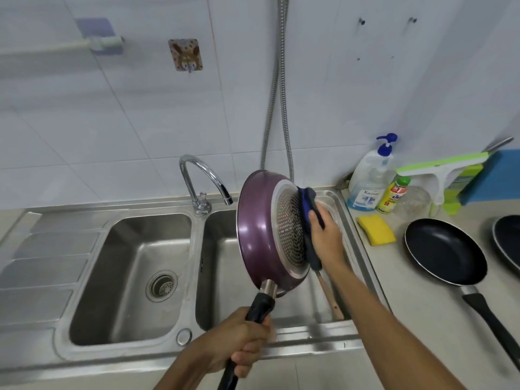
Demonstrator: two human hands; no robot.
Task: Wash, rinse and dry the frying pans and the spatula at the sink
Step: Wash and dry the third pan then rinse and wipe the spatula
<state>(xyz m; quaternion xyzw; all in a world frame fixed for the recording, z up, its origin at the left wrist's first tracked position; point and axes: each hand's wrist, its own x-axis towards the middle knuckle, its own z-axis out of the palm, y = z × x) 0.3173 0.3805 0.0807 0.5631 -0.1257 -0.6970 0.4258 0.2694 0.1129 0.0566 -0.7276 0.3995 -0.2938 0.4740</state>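
Note:
A purple frying pan (259,235) stands on edge over the right sink basin (225,277), its dotted metal base facing right. My left hand (239,344) grips its black handle at the bottom of the view. My right hand (326,237) holds a dark blue cloth (309,209) against the pan's base. A wooden spatula handle (330,296) lies in the right basin, its blade hidden behind the pan. A black frying pan (444,249) rests on the counter at the right. Another black pan (509,243) shows partly at the right edge.
A chrome tap (202,178) stands between the two basins; the left basin (132,277) has a drain strainer. A yellow sponge (375,229), a soap pump bottle (368,178), a small yellow bottle (392,195) and a green squeegee (441,173) sit by the wall.

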